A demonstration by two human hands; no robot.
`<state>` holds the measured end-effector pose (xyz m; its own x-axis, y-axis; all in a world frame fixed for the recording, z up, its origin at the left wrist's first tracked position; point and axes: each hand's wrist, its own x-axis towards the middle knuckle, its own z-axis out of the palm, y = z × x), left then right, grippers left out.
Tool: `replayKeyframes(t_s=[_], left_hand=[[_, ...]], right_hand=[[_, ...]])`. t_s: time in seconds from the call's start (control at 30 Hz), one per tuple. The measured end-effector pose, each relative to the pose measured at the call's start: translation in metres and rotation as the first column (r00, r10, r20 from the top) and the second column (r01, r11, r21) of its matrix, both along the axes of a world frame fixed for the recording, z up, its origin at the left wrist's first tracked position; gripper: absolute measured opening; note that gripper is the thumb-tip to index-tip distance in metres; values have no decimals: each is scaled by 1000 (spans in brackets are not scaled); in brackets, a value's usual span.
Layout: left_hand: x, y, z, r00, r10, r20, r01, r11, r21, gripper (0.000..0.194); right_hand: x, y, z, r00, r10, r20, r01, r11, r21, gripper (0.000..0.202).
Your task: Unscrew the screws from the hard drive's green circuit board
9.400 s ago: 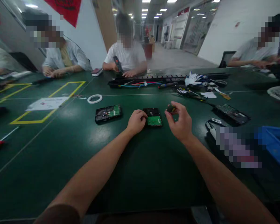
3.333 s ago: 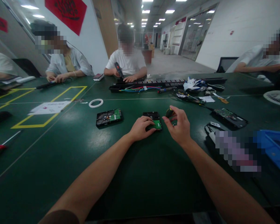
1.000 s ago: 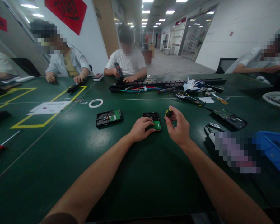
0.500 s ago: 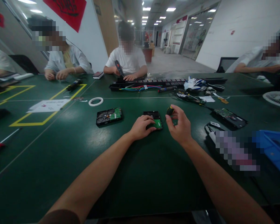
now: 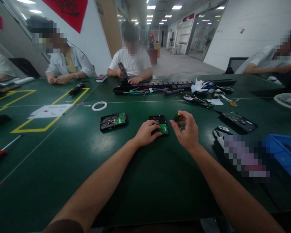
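Ceiling lights (image 5: 177, 7) are lining a long room beyond our green worktop (image 5: 157, 181), where people (image 5: 133, 63) are sitting along the far side, their faces blurring into blocks and the outermost two being cut off by the edges of the view. Near the middle of the surface a hard drive (image 5: 156, 118) is lying, our left hand (image 5: 146, 133) hiding part of its green board; those fingers are bending over it, and we cannot tell whether they are gripping or only resting. Our right hand (image 5: 188, 131) is pinching a screwdriver (image 5: 177, 116) narrowly by its dark, yellow-marked handle, just beside the drive, while the thin shaft is blending into the dark and its tip is escaping us. A second drive (image 5: 113, 122) is lying to the left, near a white ring (image 5: 99, 106), and a third drive (image 5: 239, 122) is sitting farther right. Pixel blocks are masking a pinkish object (image 5: 247, 158) near a blue bin (image 5: 285, 149), which the right edge is clipping.
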<state>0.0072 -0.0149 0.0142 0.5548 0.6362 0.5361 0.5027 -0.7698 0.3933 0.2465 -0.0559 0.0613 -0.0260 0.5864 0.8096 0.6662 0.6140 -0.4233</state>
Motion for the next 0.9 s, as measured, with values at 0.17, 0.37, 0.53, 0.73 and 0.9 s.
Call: replayKeyframes(t_s=[0.17,0.37,0.53,0.73,0.9], left_hand=[[0,0,0,1000,4,-3,-4,1000,2,24],[-1,2,-1,1000,14,-20,-14,1000,-19,28],[-1,3,-2,1000,7,-19,-8,1000,-12,28],[-1,2,0,1000,1,-21,-1,1000,-12,27],[0,1,1,1000,5,-5,-5,1000,-3,26]], right_hand=[[0,-1,4,1000,-5,22,5,1000,20,45],[2,1,4,1000,-7,30,7,1000,-23,47],[4,4,-2,1000,-3,26,4,999,-40,52],[4,5,-3,1000,-9,-3,9,1000,-14,53],[0,0,2,999,18,34,-18,1000,-13,52]])
